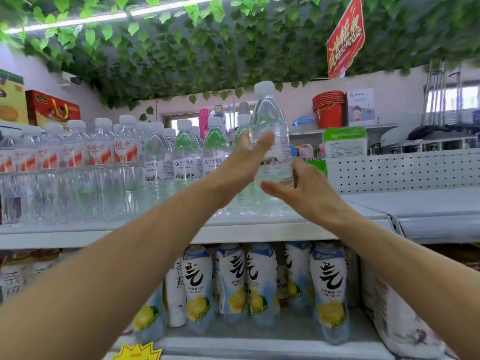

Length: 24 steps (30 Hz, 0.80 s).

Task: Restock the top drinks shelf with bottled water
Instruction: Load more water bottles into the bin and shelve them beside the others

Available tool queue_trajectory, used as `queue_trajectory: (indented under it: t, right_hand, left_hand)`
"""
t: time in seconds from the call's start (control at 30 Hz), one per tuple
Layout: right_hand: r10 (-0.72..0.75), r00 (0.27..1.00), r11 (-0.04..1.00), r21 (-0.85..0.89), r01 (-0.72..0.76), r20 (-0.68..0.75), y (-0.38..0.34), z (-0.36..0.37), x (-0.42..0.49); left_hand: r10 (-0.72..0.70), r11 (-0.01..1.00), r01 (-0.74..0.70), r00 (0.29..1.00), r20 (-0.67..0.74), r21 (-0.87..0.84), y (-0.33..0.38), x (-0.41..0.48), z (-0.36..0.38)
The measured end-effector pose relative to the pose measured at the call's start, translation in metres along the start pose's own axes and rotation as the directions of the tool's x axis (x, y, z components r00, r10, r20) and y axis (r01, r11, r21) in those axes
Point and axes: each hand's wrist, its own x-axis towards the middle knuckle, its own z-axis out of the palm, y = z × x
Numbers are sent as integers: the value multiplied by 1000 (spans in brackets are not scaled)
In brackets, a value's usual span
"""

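Left hand (241,162) and right hand (306,188) both grasp bottle (272,118), upright at shelf (259,229) front. Advise: keep vertical, slide back beside row (187,152), release once base sits flat.

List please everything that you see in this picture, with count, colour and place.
held water bottle: one, clear with white cap, right end of the top-shelf row.
green-label water bottles: at least three in front, clear, top shelf, left of held one.
red-label water bottles: several, clear, top shelf, far left.
lemon drink bottles: several, white and blue, lower shelf.
top shelf: one, white, below the water bottles.
buckets: one stack, red, back shelf at right.
hanging sign: one, red, upper right.
leaves: many, green, overhead.
left grip: one, bare hand, holds the bottle's left side.
right grip: one, bare hand, holds its lower right side.
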Motion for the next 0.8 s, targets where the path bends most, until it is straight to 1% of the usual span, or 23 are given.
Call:
queue_trajectory:
  t: [0.03, 0.1, 0.17, 0.2, 0.27, 0.3, 0.37, 0.4, 0.43, 0.5, 0.57, 0.67, 0.8]
  right_hand:
    - [17, 1000, 998, 58, -18, 20, 6, 0, 4]
    - [59, 996, 987, 143, -68, 64, 23, 0, 11]
    - [108, 990, 979, 164, -122, 92, 35, 1, 14]
    - [132, 986, 974, 170, -147, 100, 39, 2, 16]
    - [152, 980, 966, 189, -174, 125, 43, 3, 18]
    - [159, 976, 964, 192, -186, 146, 42, 3, 19]
    - [165, 970, 965, 173, -195, 177, 41, 3, 21]
    - [170, 968, 968, 154, -199, 185, 41, 3, 22]
    - [171, 968, 970, 139, -198, 184, 41, 2, 23]
    - [183, 973, 971, 132, -202, 144, 40, 3, 23]
    - [207, 975, 967, 136, -216, 78, 41, 6, 22]
    - [208, 978, 974, 85, -210, 26, 45, 12, 21]
    - [187, 981, 980, 60, -190, 47, 45, 14, 26]
  left_hand:
    - [19, 999, -18, 1000, -16, 46, 2, 4, -6]
    - [84, 988, -67, 990, -116, 141, 3, 17, -21]
    - [181, 950, -118, 962, -202, 288, 2, 33, -37]
    - [229, 917, -135, 949, -218, 375, 1, 42, -43]
    - [297, 824, -135, 930, -218, 550, -1, 57, -51]
    - [315, 762, -115, 926, -208, 638, -2, 64, -52]
    - [327, 622, -80, 930, -165, 779, -1, 75, -53]
    - [315, 571, -70, 939, -139, 818, 0, 80, -53]
    - [294, 541, -65, 949, -116, 839, -1, 84, -54]
    - [250, 510, -61, 965, -79, 858, -5, 91, -53]
    - [255, 496, -75, 965, -62, 865, -10, 94, -51]
    - [274, 510, -83, 959, -71, 856, -13, 95, -51]
    - [270, 522, -84, 960, -71, 849, -14, 95, -52]
